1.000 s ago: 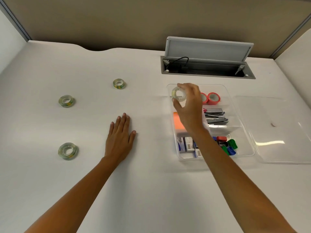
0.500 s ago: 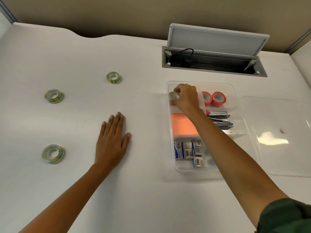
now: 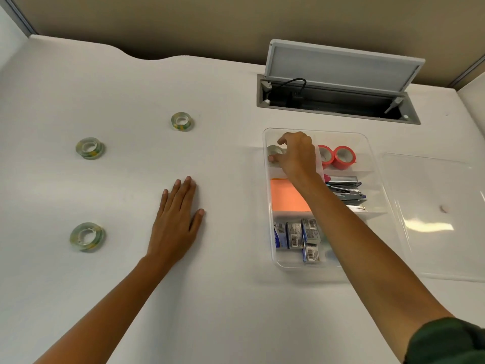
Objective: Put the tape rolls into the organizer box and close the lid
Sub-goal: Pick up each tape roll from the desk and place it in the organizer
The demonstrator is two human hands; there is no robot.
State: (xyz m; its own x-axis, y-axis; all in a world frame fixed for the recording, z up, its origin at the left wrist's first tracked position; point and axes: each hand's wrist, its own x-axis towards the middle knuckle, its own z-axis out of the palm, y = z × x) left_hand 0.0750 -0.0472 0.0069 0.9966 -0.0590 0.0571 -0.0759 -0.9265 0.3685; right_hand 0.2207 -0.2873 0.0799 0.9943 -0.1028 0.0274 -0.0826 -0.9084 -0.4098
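Note:
My right hand [image 3: 296, 153] reaches into the far left compartment of the clear organizer box [image 3: 370, 147], fingers closed around a clear tape roll [image 3: 274, 151] low inside it. Three more clear tape rolls lie on the white desk: a far one [image 3: 181, 121], a left one [image 3: 89, 147] and a near one [image 3: 86, 236]. My left hand [image 3: 177, 222] rests flat on the desk, palm down, fingers together, holding nothing. The clear lid [image 3: 435, 216] lies flat on the desk to the right of the box.
The box also holds two red tape rolls [image 3: 337, 156], an orange pad [image 3: 284, 195], staplers [image 3: 345, 190] and staple packs [image 3: 298, 236]. A grey cable hatch [image 3: 338, 82] stands open at the desk's far edge behind the box.
My right hand has lowered the clear tape roll from above the box down into the far left compartment. The left hand has stayed flat on the desk.

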